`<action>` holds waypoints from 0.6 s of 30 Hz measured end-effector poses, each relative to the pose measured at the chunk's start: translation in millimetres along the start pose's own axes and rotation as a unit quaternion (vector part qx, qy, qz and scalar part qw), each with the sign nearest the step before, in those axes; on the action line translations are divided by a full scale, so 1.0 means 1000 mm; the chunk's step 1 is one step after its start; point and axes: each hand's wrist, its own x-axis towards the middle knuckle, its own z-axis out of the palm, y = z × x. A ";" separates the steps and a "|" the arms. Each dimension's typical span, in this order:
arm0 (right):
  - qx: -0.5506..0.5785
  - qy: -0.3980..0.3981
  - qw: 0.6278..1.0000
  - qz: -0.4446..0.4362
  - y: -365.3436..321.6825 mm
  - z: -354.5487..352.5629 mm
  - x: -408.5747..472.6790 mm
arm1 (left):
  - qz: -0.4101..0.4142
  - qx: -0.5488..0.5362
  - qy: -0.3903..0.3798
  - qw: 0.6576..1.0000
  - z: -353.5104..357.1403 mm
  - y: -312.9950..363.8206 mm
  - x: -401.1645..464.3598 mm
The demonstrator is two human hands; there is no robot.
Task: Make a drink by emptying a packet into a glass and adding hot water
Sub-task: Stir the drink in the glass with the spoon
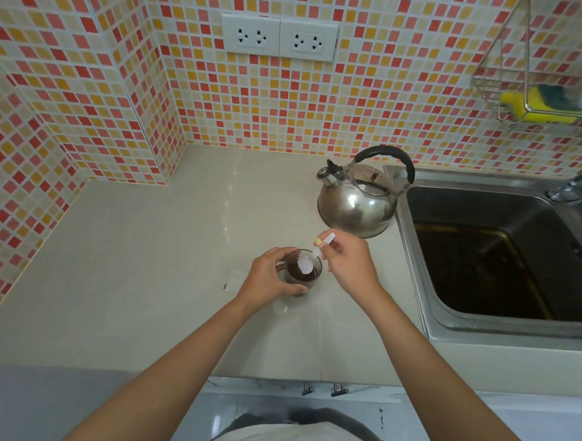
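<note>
A small clear glass (302, 275) holding a dark brown drink stands on the pale counter (143, 272). My left hand (272, 278) is wrapped around its left side. My right hand (350, 263) pinches the handle of a white plastic spoon (309, 260), whose bowl dips into the glass over the liquid. A steel whistling kettle (360, 199) with a black handle sits behind the glass, near the sink's left edge. No packet shows anywhere in view.
A steel sink (505, 260) with a dark basin fills the right side, its tap (574, 185) at the back right. A wire rack (542, 102) with a yellow sponge hangs on the tiled wall. Two wall sockets (279, 37) are above the counter.
</note>
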 end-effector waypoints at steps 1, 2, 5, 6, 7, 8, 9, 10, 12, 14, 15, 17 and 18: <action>-0.045 -0.023 0.999 -0.010 0.003 0.002 0.000 | 0.002 0.004 0.000 1.000 0.000 0.000 0.000; -0.079 -0.035 0.996 -0.009 0.006 0.005 0.000 | 0.003 0.007 0.000 1.000 0.000 0.000 0.000; -0.040 -0.026 0.997 0.066 0.014 0.012 0.000 | 0.006 0.011 -0.001 1.000 0.000 0.000 0.000; 0.001 -0.020 0.995 0.098 0.014 0.015 0.000 | 0.007 0.012 0.000 1.000 0.000 0.000 0.000; 0.032 -0.015 0.992 0.117 0.015 0.016 0.000 | 0.007 0.012 0.000 1.000 0.000 0.000 0.000; 0.043 -0.009 0.992 0.118 0.015 0.018 0.000 | 0.007 0.013 -0.001 1.000 0.000 -0.001 0.000; 0.036 -0.003 0.994 0.104 0.016 0.018 -0.001 | 0.008 0.014 -0.002 1.000 0.000 -0.001 0.001; 0.016 0.001 0.996 0.084 0.016 0.019 -0.001 | 0.007 0.015 -0.003 1.000 0.000 -0.001 0.001; -0.027 -0.001 0.998 0.056 0.017 0.018 -0.003 | 0.005 0.015 -0.003 1.000 0.000 -0.002 0.001; -0.027 -0.024 0.998 0.055 0.017 0.017 -0.003 | 0.005 0.014 -0.002 1.000 0.000 -0.001 0.001; -0.016 -0.043 0.998 0.054 0.015 0.017 -0.002 | 0.006 0.014 -0.002 1.000 0.000 -0.001 0.001; -0.018 -0.079 0.996 0.029 0.012 0.016 -0.002 | 0.009 0.016 -0.004 1.000 0.000 -0.001 0.001; -0.046 -0.090 0.995 0.006 0.011 0.015 -0.001 | 0.010 0.017 -0.005 1.000 0.000 -0.001 0.001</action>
